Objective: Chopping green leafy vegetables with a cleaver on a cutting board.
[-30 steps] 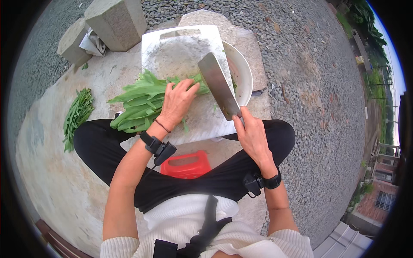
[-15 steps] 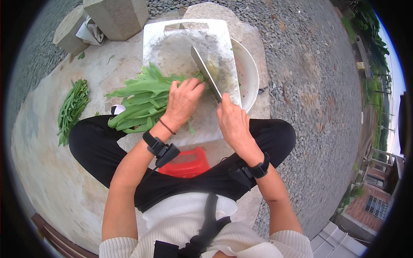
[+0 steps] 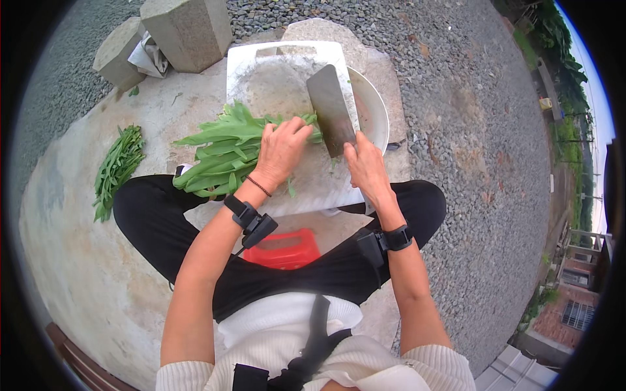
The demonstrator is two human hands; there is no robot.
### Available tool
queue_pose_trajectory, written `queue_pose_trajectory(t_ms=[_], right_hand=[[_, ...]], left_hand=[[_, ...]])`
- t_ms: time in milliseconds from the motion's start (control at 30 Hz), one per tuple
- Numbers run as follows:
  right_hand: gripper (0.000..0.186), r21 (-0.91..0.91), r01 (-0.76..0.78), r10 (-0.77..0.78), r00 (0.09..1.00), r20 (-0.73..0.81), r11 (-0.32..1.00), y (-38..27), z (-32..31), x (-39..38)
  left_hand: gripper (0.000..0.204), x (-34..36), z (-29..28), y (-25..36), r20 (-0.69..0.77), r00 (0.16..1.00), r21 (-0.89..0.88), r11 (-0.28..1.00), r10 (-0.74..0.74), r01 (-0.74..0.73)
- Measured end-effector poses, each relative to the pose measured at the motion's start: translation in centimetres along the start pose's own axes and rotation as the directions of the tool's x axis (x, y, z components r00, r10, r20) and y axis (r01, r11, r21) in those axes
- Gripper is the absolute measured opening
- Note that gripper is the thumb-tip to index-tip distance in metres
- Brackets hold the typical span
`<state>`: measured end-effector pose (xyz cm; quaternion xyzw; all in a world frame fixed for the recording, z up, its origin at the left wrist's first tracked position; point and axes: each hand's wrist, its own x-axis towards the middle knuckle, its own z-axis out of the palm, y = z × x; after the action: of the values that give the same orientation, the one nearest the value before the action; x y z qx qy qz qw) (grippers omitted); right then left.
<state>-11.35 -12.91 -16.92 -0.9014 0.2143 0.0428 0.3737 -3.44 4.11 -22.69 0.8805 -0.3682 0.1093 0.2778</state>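
A bunch of leafy greens (image 3: pixel 225 153) lies across the left side of a worn white cutting board (image 3: pixel 261 85), its leaves hanging past the board's edge. My left hand (image 3: pixel 282 148) is closed over the greens near their cut end and presses them down. In my right hand (image 3: pixel 366 163) is the handle of a cleaver (image 3: pixel 330 107), fingers wrapped round it. The broad blade leans over the board just right of the greens' end, its flat face showing. Small green bits lie on the board below the blade.
A white basin (image 3: pixel 372 107) sits partly under the board's right side. Another bundle of greens (image 3: pixel 119 171) lies on the concrete at left. Concrete blocks (image 3: pixel 188 36) stand at far left, gravel (image 3: pixel 469 150) spreads right, and a red plastic stool (image 3: pixel 283 249) is between my legs.
The cleaver has moved right, away from the greens' end, and tipped so its flat face shows. My left hand keeps its hold on the bunch. The whole view has shifted slightly.
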Motion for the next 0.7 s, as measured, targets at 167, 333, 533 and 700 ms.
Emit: queue_pose_trajectory(t_ms=[167,333,533,700], right_hand=[[0.023,-0.013,-0.058,0.056,0.989,-0.134,0.998,2.7,-1.9,-1.1],[0.02,-0.233,0.077,-0.13,0.966,-0.223,0.969,1.8,-3.2,-3.4],[0.015,-0.18,0.163,-0.167,0.986,-0.011,0.97,-1.4,-3.3,-6.8],[0.014,-0.326,0.158,-0.143,0.987,0.068,0.932,-2.4,-3.2,-7.1]], left_hand=[[0.032,0.0,-0.5,0.1,0.0,1.0,0.004,1.0,0.002,-0.002],[0.035,0.1,-0.1,0.1,0.027,1.0,0.003,1.0,-0.016,0.016],[0.031,0.0,-0.5,-0.1,0.046,0.998,-0.011,0.999,-0.042,0.043],[0.028,0.0,-0.3,-0.1,0.01,1.0,-0.047,0.999,-0.014,0.015]])
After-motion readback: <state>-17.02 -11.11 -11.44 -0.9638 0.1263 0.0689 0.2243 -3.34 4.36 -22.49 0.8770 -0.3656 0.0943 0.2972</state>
